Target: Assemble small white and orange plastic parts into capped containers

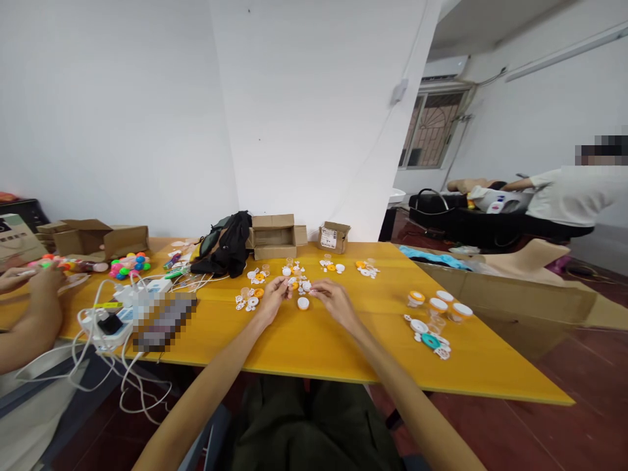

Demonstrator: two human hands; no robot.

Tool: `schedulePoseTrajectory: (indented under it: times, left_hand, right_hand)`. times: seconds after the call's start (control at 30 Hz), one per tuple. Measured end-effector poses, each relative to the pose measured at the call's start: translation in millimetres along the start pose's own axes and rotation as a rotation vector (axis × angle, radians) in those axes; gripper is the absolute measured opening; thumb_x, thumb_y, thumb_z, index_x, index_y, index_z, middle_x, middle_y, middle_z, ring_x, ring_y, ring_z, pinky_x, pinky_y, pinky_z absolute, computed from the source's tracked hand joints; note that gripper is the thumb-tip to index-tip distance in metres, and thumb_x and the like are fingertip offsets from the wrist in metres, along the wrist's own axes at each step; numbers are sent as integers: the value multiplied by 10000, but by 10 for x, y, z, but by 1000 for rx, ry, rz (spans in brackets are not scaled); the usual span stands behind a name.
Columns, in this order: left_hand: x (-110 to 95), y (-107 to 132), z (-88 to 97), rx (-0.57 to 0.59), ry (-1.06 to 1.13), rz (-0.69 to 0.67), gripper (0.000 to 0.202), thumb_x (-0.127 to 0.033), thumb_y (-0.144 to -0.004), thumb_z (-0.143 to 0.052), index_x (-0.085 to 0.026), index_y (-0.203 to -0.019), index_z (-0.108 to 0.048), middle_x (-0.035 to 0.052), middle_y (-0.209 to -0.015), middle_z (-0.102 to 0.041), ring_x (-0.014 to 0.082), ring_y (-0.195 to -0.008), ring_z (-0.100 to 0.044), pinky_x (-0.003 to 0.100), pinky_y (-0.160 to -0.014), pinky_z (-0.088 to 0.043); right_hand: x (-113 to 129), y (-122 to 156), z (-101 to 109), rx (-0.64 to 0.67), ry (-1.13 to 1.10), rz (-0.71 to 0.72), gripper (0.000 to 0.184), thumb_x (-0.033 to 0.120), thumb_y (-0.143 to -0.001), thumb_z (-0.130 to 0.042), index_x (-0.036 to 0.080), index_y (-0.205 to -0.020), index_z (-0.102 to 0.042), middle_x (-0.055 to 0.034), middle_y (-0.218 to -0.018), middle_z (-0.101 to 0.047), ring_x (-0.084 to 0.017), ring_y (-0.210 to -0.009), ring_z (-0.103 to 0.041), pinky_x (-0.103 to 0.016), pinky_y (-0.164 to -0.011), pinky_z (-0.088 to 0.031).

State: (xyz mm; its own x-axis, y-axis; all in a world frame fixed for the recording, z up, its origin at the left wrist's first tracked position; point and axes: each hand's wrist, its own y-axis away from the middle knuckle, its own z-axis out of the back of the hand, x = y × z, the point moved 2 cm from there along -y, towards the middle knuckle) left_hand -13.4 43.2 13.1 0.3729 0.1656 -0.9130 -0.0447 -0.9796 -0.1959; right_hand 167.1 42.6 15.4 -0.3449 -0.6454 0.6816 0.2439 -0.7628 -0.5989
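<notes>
My left hand (275,297) pinches a small white plastic part (292,281) over the middle of the yellow table. To its right, the fingers of my right hand (334,298) are closed on another small white piece (314,292), too small to make out its kind. Between the hands a round white cap-like piece (303,303) rests on the table. Just behind it lie loose white and orange parts (296,286). Left of my left hand is a cluster of white parts with an orange ring (258,292).
Several orange-and-white lidded jars (417,299) stand at the right, near a teal ring (431,341) among white parts. Cardboard boxes (275,253) and a black bag (230,245) line the wall. Cables and power strips (110,333) lie left. A co-worker's hands (46,281) work beyond them.
</notes>
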Motion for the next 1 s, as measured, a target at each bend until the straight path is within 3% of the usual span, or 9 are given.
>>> schedulePoseTrajectory:
  times: [0.17, 0.33, 0.63, 1.0]
  left_hand:
    - [7, 2, -4, 55, -52, -9, 370, -480, -664, -795, -152, -734, -639, -37, -600, -563, 71, -511, -476, 220, -539, -375]
    - [20, -5, 8, 76, -86, 0, 412, -530, -658, -781, -149, -723, -637, -29, -600, -566, 79, -520, -472, 227, -543, -374]
    - [-5, 32, -43, 140, -67, 21, 423, -527, -621, -811, -150, -711, -642, -28, -617, -582, 74, -525, -479, 222, -561, -384]
    - [11, 28, -39, 154, -104, 33, 432, -537, -615, -812, -150, -718, -650, -9, -626, -616, 90, -532, -510, 232, -557, -405]
  right_hand:
    - [113, -182, -228, -82, -23, 87, 178, 220, -838, -586, 256, -827, -760, -56, -987, -712, -204, -947, -661, -350, -856, -517]
    - [108, -184, -363, -105, -85, 55, 189, 230, -830, -586, 273, -840, -769, -53, -975, -716, -211, -960, -657, -355, -858, -527]
    - [67, -135, -363, -170, -209, -28, 158, 327, -807, -593, 224, -793, -712, -54, -849, -730, -205, -776, -682, -327, -713, -556]
    - [40, -120, -376, -222, -233, -109, 160, 365, -773, -604, 212, -776, -651, -49, -774, -736, -210, -689, -695, -327, -662, -561]
